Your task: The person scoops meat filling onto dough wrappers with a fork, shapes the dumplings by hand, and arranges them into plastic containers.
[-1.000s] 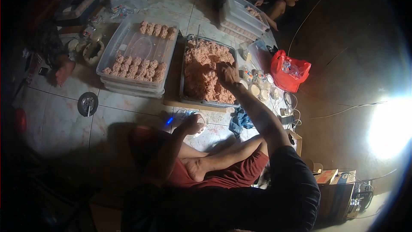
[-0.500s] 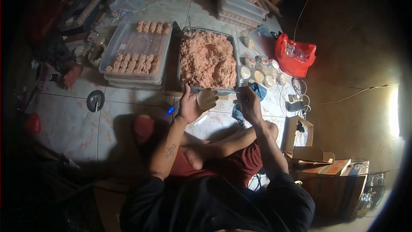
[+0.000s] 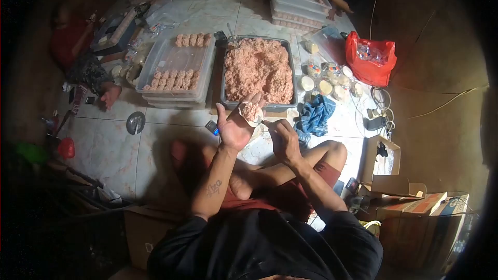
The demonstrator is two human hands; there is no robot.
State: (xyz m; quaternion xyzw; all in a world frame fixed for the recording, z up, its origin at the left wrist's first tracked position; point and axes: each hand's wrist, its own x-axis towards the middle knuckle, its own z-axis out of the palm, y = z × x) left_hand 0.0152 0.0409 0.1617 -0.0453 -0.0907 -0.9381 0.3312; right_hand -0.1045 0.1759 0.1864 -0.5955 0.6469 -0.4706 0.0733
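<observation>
From my remote seat, I see the left hand (image 3: 235, 132) palm up with its fingers spread flat beneath a pale wrapper (image 3: 252, 123), which probably keeps the pink filling (image 3: 250, 110) on it level. The right hand (image 3: 285, 142) is just beside it, fingers curled at the wrapper's edge; that spot is small and dim, so I can't tell whether they are clamped on a thin tool. Just beyond the left fingertips is the gray tub (image 3: 280, 107) of pink mixture (image 3: 257, 67), presumably set there for short reaches. Left of those fingers, a clear tray (image 3: 171, 63) holds spaced rows of mounds (image 3: 175, 80), likely so they don't stick. The forearm lettering (image 3: 213, 189) and the labels on packets (image 3: 313, 69) beyond the right fingers are illegible to me.
</observation>
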